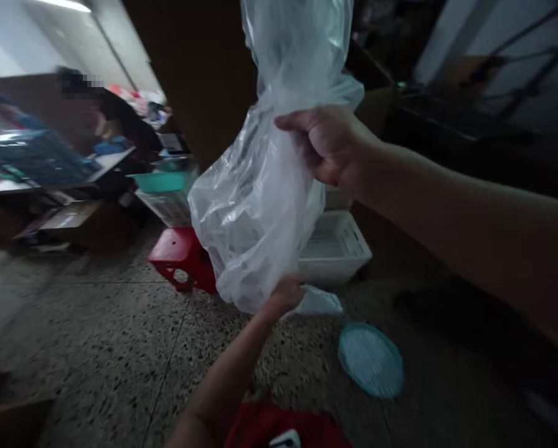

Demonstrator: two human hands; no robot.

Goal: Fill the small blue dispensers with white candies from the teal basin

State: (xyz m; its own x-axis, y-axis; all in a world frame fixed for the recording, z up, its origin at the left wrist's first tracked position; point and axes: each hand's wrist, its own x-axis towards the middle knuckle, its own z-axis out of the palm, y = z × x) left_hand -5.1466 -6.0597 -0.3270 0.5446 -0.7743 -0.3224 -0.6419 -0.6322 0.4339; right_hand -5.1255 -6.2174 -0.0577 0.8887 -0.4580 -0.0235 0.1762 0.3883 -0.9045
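A large, crumpled clear plastic bag (255, 205) hangs in front of me, its top running up out of view. My right hand (328, 140) is closed round the bag's gathered upper part, with the arm reaching in from the right. Lower down, my left hand (288, 294) grips the bag near its bottom end. A loose flap of plastic (320, 301) sticks out to the right of that hand. The left fingers are partly hidden and somewhat blurred.
Behind the bag are a red stool (179, 252), a white basket with a green one (162, 182) on top, and a white crate (339, 249). A round blue-green tray (371, 359) lies on the speckled floor (120, 348). A person (120, 118) bends over a table at left.
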